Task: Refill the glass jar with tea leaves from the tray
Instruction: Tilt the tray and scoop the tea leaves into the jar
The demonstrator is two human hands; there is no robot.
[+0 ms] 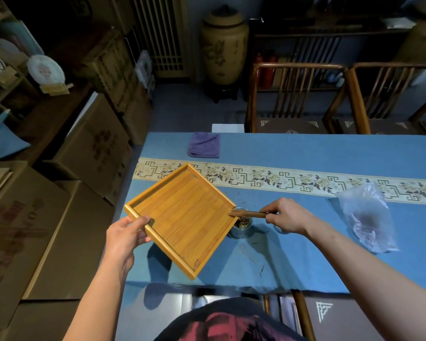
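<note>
The tray [185, 217] is gripped by the left hand [126, 235], tilted over the glass jar [241, 225]; a wooden stick [249, 213] is pinched in the right hand's [287, 215] fingers [268, 209].

A table [305, 148], covered by a blue cloth, fills the centre and right of the frame. A cream patterned runner [293, 179] is laid across it from left to right. A folded purple cloth [204, 145] is seen on it at upper centre, and a crumpled clear plastic bag [368, 217] at the right. A glass jar [241, 226] holding tea leaves is stood near the middle, with stray tea leaves [252, 260] scattered on the cloth just below it.
</note>
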